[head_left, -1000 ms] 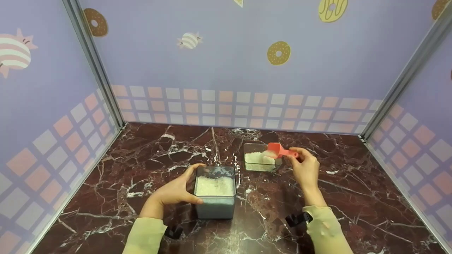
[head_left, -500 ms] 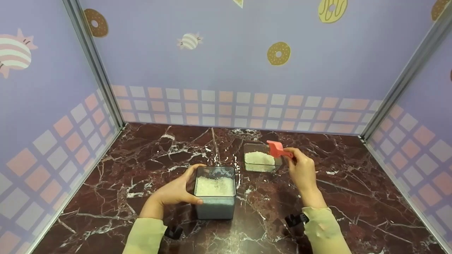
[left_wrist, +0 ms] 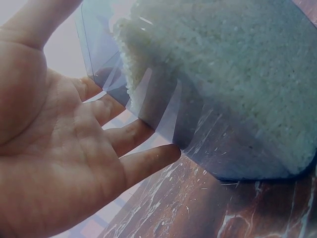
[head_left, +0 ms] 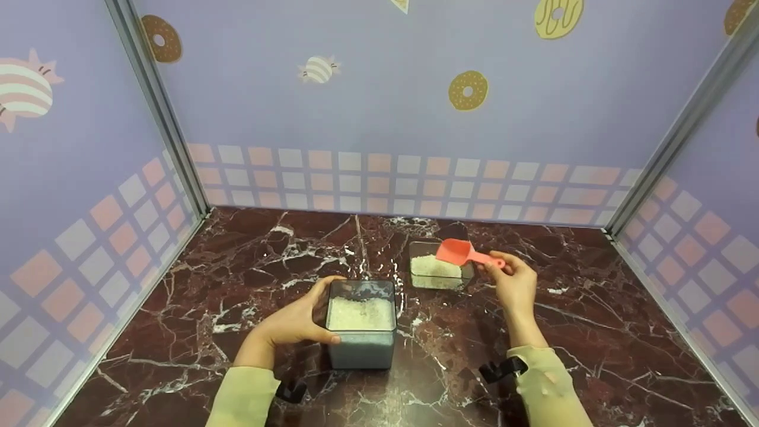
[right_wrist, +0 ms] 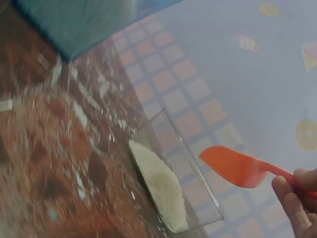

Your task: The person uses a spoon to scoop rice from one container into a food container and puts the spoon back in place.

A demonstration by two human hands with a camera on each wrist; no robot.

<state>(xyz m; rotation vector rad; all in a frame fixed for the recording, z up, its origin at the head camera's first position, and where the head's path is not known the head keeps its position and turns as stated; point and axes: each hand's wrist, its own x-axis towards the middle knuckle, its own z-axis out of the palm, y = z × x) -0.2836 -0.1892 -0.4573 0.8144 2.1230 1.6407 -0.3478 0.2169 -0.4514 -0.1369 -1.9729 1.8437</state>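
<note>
A clear bluish square container (head_left: 363,351) stands on the table, filled with white rice (head_left: 360,313). My left hand (head_left: 296,317) holds its left side, thumb on the near wall and fingers around the back; in the left wrist view the fingertips touch the clear wall. Beyond it to the right is a smaller clear box (head_left: 424,248) with a low heap of rice (head_left: 431,265). My right hand (head_left: 514,283) pinches the handle of a red scoop (head_left: 455,252), its bowl above the small box. In the right wrist view the scoop (right_wrist: 233,166) hangs apart from the box rim.
The dark red marble tabletop (head_left: 284,255) has white veins. Purple printed wall panels (head_left: 379,118) enclose it at the back and both sides, with grey metal posts (head_left: 163,112) at the corners. Black wrist mounts (head_left: 501,369) sit at the sleeves.
My right hand turns the scoop from tipped over the small box to more level, its bowl facing up and left. The rice stream is gone. The left hand and large container stay put.
</note>
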